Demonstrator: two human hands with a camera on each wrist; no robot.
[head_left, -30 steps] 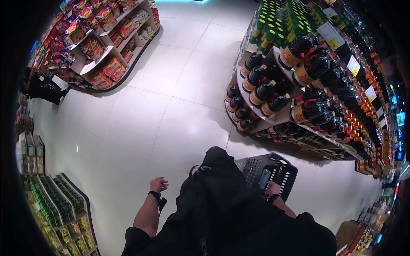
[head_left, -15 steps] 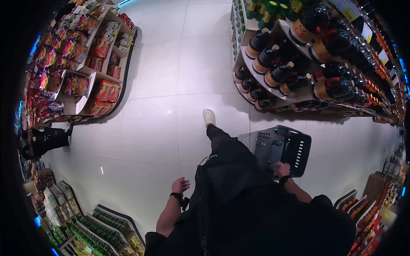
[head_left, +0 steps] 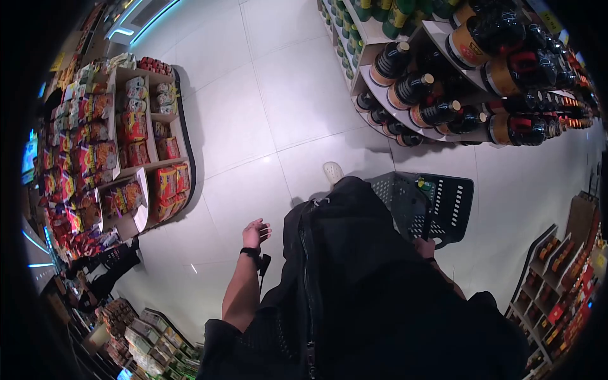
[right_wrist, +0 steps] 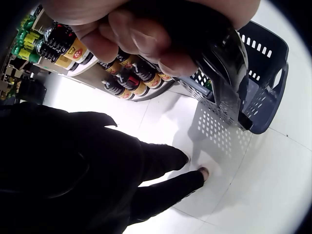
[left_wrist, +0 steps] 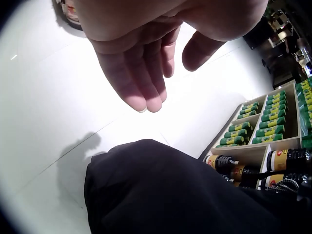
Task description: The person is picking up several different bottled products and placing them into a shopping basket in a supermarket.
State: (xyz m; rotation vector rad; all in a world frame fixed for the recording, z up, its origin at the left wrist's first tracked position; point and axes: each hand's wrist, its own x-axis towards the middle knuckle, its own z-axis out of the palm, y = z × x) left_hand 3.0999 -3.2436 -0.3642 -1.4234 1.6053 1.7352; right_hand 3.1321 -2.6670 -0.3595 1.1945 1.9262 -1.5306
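Observation:
My left hand [head_left: 254, 234] hangs at my side with nothing in it, fingers loosely extended; in the left wrist view it is over the white floor. On the other side, my right hand [head_left: 425, 247] grips the dark handle [right_wrist: 233, 63] of a grey plastic shopping basket [head_left: 465, 206]. The fingers curl round this handle in the right wrist view. Perforated walls show on the basket, which hangs tilted beside my right leg. Inside it is a small green item [head_left: 424, 184], partly hidden by the handle.
Shelves of large dark bottles [head_left: 437, 107] with orange labels stand ahead to the right, green bottles [head_left: 398, 18] beyond them. A rack of instant-noodle packs [head_left: 123, 196] stands left, near another person [head_left: 104, 269]. Pale tiled floor [head_left: 240, 126] runs between.
I have stepped forward and my view has turned. The noodle rack sits lower at left and the bottle shelves closer. The basket swings along in my right hand; my left hand stays empty.

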